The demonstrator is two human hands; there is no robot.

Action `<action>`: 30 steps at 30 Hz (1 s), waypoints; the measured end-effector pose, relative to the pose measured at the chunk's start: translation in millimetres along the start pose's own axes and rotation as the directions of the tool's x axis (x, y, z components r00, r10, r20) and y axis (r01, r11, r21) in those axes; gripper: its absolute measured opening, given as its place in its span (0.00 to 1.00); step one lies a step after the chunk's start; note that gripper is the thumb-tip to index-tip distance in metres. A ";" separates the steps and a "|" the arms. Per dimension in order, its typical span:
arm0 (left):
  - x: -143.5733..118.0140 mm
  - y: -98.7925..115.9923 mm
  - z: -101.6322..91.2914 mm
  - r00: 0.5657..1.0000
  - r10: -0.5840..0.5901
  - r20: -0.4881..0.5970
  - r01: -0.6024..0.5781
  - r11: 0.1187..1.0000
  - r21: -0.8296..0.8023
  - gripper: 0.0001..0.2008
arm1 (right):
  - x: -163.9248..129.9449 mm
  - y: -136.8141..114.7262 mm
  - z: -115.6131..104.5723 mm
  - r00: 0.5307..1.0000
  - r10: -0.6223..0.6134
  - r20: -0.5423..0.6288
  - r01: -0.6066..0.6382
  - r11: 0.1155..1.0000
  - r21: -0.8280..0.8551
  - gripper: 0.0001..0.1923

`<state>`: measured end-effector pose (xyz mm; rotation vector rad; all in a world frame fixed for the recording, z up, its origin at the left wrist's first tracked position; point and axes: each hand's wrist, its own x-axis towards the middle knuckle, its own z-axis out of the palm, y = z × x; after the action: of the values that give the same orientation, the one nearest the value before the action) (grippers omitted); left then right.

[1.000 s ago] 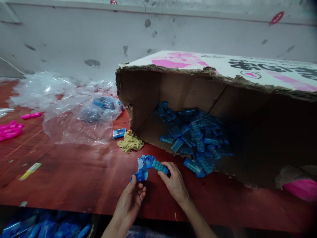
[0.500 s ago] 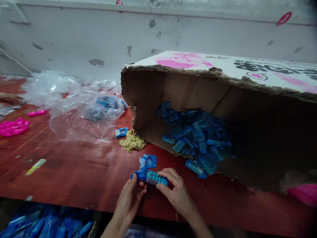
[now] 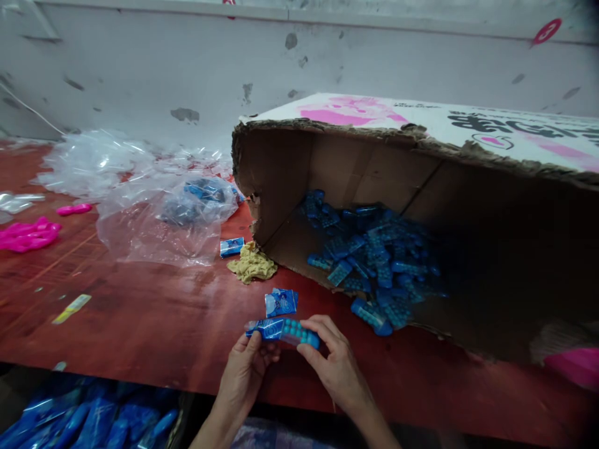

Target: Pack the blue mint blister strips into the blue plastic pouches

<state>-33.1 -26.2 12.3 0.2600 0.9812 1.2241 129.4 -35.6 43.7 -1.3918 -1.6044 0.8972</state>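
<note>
Comparing with the frames a second and half a second back:
pink pieces (image 3: 29, 234): far left on the table (image 3: 140, 318), lying loose; same spot as before, allowing for camera drift.
clear plastic bags (image 3: 154, 218): crumpled heap left of centre, some blue items inside; unmoved.
yellow strip (image 3: 71, 308): flat on the table, untouched.
tan rag (image 3: 251, 266): just beside the box's torn corner, unchanged.
left hand (image 3: 243, 374): fingers closed on the left end of the blue wrapper (image 3: 264, 328); a second ago the wrapper stood up and folded, now it lies level.
studded blue block (image 3: 299, 333): pushed partway into the wrapper; earlier it was held apart at the wrapper's right.
loose sachet (image 3: 281, 302): on the table just behind the hands, now free of them.
right hand (image 3: 334, 365): thumb and fingers pinched on the block's right end.
judgement: sleeving looks about half done.
cardboard box (image 3: 421, 162): on its side, mouth toward the viewer.
blue block pile (image 3: 369, 262): inside the box, spilling at its lip.
</note>
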 end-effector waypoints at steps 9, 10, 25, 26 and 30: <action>-1.3 2.5 -2.1 0.999 -0.008 0.034 0.009 1.000 -0.013 0.10 | -4.0 0.2 5.2 0.999 -0.016 -0.050 0.016 1.000 0.010 0.14; -1.8 2.4 -1.9 1.000 -0.012 0.029 0.013 1.000 -0.016 0.11 | -4.3 0.4 5.7 0.998 -0.020 -0.052 0.020 1.000 0.005 0.14; -3.7 3.5 11.6 0.997 -0.071 -0.038 0.071 0.997 0.007 0.12 | -15.7 10.3 33.4 0.974 -0.203 -0.098 0.170 0.947 -0.274 0.15; -4.2 3.0 13.3 0.995 -0.088 -0.045 0.088 0.996 -0.006 0.12 | -17.2 13.0 37.5 0.970 -0.220 -0.104 0.177 0.932 -0.317 0.15; -5.7 4.7 17.2 0.983 -0.163 -0.090 0.159 0.986 -0.044 0.10 | -23.1 14.8 47.7 0.961 -0.262 -0.083 0.215 0.904 -0.369 0.17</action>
<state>-23.5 -23.9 28.2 0.0929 1.0390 1.1129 93.6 -56.6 7.6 -1.4196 -1.8495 0.3707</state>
